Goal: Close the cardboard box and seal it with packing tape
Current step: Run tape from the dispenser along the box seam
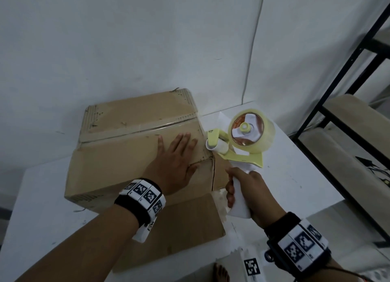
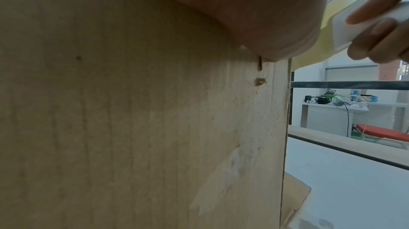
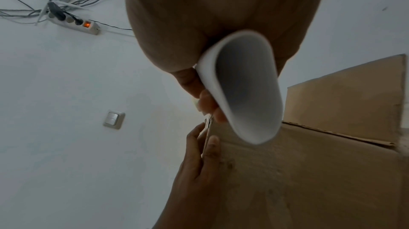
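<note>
A brown cardboard box [image 1: 126,150] stands on the white table, its top flaps folded down and a strip of clear tape [image 1: 147,127] along the middle seam. My left hand [image 1: 175,155] lies flat with straight fingers on the near top flap by the box's right edge. My right hand [image 1: 240,188] grips the white handle [image 1: 239,205] of a yellow tape dispenser [image 1: 244,138], which carries a roll of clear tape and hovers just off the box's right edge. The handle's hollow end [image 3: 245,93] fills the right wrist view, with the box [image 3: 309,171] below it. In the left wrist view the box wall [image 2: 132,128] is close up.
A loose flap of cardboard [image 1: 185,229] lies on the white table [image 1: 295,176] in front of the box. A black-framed shelf [image 1: 348,112] stands at the right. A white wall with a thin cable is behind. A printed marker card [image 1: 251,267] lies at the table's near edge.
</note>
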